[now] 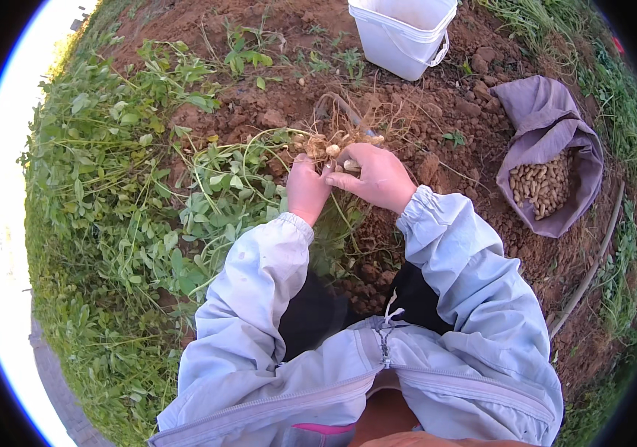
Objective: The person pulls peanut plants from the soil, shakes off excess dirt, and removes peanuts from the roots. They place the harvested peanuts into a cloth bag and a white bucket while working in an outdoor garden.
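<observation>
My left hand is closed around the root end of an uprooted peanut plant. Leafy stems of the plant spread to the left of that hand, and its tangled roots stick up beyond both hands. Pale peanut pods hang among the roots. Right beside it, my right hand has thumb and fingers pinched on a peanut pod at the roots. The two hands nearly touch at the thumbs. Some of the fingertips are hidden by roots and pods.
A white bucket with a handle stands on the reddish soil ahead. To the right, an open purple-grey cloth sack holds many picked peanuts. Beside it runs a long thin pole or hose. Dense green plants cover the left side.
</observation>
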`<state>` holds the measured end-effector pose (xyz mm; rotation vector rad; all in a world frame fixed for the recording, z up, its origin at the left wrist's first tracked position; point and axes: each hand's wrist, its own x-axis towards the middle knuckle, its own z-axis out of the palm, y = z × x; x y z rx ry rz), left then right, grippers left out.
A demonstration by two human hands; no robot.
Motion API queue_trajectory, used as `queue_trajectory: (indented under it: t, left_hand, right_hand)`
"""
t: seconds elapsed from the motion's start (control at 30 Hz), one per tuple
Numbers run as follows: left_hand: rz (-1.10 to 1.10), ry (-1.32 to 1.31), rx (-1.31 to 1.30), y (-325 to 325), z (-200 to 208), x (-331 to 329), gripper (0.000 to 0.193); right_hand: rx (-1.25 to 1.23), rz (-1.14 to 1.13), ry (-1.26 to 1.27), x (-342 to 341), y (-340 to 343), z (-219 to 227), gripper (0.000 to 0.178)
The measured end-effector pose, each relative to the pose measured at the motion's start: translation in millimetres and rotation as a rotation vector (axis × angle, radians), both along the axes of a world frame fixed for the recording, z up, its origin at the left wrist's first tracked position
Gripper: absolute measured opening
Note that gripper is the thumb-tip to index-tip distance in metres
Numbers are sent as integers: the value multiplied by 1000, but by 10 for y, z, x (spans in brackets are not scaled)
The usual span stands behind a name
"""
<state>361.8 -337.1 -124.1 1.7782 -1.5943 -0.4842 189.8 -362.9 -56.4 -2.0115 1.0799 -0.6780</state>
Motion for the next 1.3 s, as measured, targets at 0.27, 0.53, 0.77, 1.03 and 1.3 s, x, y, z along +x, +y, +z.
queue_trajectory:
  t: [0.27, 0.53, 0.77, 1.03, 1.3]
  left_hand:
    - [-72, 122, 20, 64, 179, -21, 32]
    - [19, 134, 89, -5, 292, 67, 32]
    - [-99, -46, 65, 96, 161, -76, 25]
    - [-172, 17, 64, 118, 198, -76, 27]
    - [-119, 148, 211, 61, 173, -36, 35]
  right_hand:
    - [249, 126, 31, 9, 48, 62, 35]
    - [903, 109, -607, -132, 159, 111, 27]
    - [-170, -23, -5, 8, -74, -152, 21]
    - [63, 87, -142, -127, -84, -105, 23]
    - [1109, 130, -1145, -205, 46, 182, 45]
